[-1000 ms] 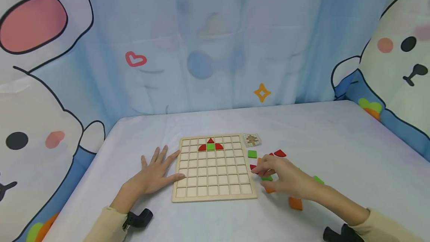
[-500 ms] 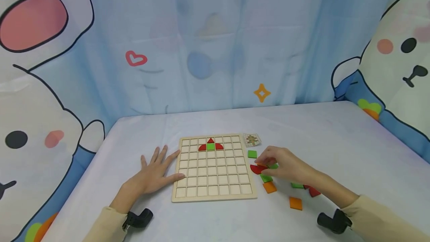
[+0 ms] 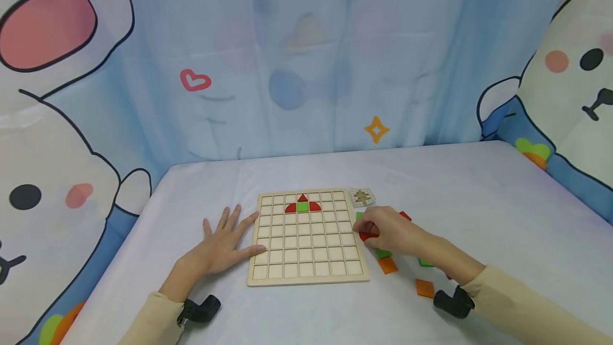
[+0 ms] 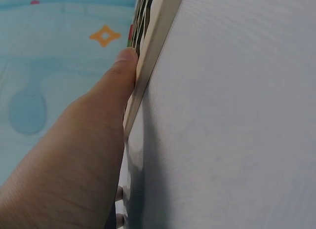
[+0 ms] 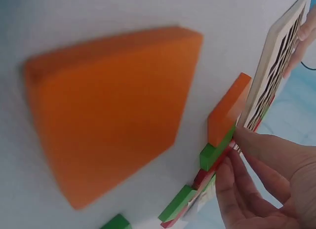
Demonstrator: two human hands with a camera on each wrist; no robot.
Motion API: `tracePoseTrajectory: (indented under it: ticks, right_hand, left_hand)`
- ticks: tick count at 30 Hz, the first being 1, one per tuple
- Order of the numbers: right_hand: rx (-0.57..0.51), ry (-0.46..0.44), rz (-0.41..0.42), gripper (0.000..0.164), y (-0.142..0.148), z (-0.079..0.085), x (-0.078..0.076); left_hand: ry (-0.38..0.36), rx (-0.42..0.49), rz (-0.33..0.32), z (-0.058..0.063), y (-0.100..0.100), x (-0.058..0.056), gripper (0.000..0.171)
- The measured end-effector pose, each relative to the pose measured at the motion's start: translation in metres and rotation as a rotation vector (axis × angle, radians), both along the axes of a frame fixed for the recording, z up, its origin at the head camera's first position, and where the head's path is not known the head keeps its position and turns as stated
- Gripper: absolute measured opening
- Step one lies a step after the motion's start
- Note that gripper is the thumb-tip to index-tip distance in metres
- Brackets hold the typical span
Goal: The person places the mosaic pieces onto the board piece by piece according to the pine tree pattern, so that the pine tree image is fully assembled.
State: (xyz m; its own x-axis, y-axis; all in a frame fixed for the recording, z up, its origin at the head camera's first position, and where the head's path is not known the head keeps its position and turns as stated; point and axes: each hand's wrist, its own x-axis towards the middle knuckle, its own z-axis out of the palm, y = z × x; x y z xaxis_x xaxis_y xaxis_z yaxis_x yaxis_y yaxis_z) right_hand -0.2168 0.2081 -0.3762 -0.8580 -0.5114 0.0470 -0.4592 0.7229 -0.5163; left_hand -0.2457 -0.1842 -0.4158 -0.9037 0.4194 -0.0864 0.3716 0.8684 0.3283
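Red, flat and mostly covered, a round-edged tile [image 3: 369,235] shows between the thumb and bent fingers of the right hand [image 3: 394,230]; whether this grip has closed to a pinch, one cannot tell. Seen from the head, the tile lies right at the fingertips, just beside the right rim of a square, pale wooden grid board [image 3: 306,256], which stands at nine o'clock from the grip. Too little of the tile shows to settle its long axis. The right hand is plainly the nearer; the left hand [image 3: 221,246] lies beyond the board, also at nine o'clock, its fingers spread, thumb and forefinger at the board's left edge.

Outward from the grip, two orange square tiles lie loose, one at five o'clock [image 3: 388,265] and one farther off toward four [image 3: 424,288]. Loose green shows in three spots, at eleven, between four and five, and four o'clock; loose red in three, counting the tile at the grip. The hand may hide more.

Four pieces sit near the board's top: one red triangle [image 3: 303,198], one green square [image 3: 303,206], two red rounded pieces [image 3: 290,208]. One small patterned card [image 3: 362,197] rests at twelve o'clock on the white-covered bench [image 3: 479,201].
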Motion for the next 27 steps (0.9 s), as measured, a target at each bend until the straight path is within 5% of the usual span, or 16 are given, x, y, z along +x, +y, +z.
tracePoseTrajectory:
  ticks: [11, 27]
  right_hand:
    - [-0.012, -0.09, -0.058, 0.023, -0.0015, 0.0036, -0.0003]
    - [-0.064, -0.11, -0.106, 0.019, -0.0017, 0.0033, 0.0011]
  left_hand:
    - [0.006, -0.001, -0.007, 0.0012, 0.0002, 0.0011, 0.09]
    - [0.006, -0.025, -0.005, -0.0003, 0.001, 0.0003, 0.09]
